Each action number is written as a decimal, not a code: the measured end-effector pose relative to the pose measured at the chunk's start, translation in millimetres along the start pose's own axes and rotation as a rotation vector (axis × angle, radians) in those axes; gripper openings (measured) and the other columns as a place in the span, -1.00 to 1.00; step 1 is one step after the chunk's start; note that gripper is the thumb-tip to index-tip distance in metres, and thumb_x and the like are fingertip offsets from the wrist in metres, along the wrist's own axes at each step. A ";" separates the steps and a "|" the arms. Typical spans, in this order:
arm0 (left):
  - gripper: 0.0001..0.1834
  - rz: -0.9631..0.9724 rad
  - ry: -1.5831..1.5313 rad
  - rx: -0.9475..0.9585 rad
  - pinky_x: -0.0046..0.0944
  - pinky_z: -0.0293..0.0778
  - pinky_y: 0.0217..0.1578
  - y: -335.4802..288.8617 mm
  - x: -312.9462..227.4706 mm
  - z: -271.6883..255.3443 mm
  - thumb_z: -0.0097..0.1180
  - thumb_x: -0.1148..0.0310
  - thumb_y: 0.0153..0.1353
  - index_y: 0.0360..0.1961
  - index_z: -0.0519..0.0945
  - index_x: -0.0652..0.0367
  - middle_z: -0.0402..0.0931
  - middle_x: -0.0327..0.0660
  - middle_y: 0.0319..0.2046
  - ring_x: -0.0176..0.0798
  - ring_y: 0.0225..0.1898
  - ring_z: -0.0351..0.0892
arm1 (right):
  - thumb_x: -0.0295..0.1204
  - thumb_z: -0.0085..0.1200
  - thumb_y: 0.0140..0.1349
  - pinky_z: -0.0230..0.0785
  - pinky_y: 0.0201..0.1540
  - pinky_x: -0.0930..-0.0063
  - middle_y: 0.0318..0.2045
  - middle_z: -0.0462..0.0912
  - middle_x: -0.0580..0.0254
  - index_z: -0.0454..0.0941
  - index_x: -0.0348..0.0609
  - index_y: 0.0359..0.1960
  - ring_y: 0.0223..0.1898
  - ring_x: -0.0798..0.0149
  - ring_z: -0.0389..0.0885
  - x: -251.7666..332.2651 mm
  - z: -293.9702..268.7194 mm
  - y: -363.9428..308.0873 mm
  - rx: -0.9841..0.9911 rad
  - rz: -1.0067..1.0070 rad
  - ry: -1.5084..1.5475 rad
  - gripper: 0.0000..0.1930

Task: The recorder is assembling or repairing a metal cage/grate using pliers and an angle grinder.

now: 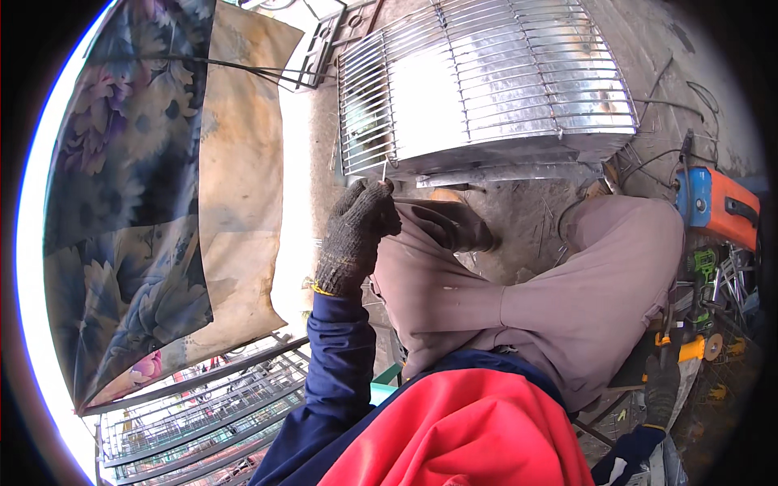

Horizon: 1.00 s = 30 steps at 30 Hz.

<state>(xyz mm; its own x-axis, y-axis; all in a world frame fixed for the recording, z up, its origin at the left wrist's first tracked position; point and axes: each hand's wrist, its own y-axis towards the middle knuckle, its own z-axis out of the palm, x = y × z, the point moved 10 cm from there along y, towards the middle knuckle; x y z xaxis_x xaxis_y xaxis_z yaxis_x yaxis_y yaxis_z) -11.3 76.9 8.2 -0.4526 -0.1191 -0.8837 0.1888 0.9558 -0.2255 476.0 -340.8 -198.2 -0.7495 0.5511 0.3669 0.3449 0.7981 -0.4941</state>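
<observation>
Shiny metal wires and sheet form a cage point(494, 85) ahead of the person, its near left corner just beyond the left hand point(359, 231) and well apart from the right hand point(663, 389). Curled in a dark knitted glove, the left hand pinches a thin rod point(384, 170) pointing at that corner; its blue-sleeved forearm reaches forward. The right hand hangs low beside a yellow grinder point(694, 349); whether it grips anything, I cannot tell. Grey floor point(519, 219) lies below, with flowered cloth point(138, 178) at left and an orange-and-blue machine point(724, 206) at right.
</observation>
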 end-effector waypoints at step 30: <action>-0.65 0.131 0.522 -0.317 -0.41 0.39 -0.35 16.8 -34.9 -1.4 0.27 0.43 0.27 0.07 0.54 0.17 0.53 -0.32 -0.47 -0.48 -0.43 0.44 | -0.40 -0.03 0.40 0.26 0.26 0.07 0.18 0.47 -0.10 0.37 -0.14 0.32 0.23 -0.13 0.40 58.5 31.8 -8.6 -0.409 0.223 -0.113 -0.54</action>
<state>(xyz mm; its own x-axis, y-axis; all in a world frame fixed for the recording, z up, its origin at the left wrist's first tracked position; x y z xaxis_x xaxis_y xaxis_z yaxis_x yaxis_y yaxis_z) 6.5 97.5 35.9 -0.8244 0.0752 -0.5610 0.0403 0.9964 0.0742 411.2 -323.2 -197.5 -0.6808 0.7080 0.1879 0.6815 0.7063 -0.1918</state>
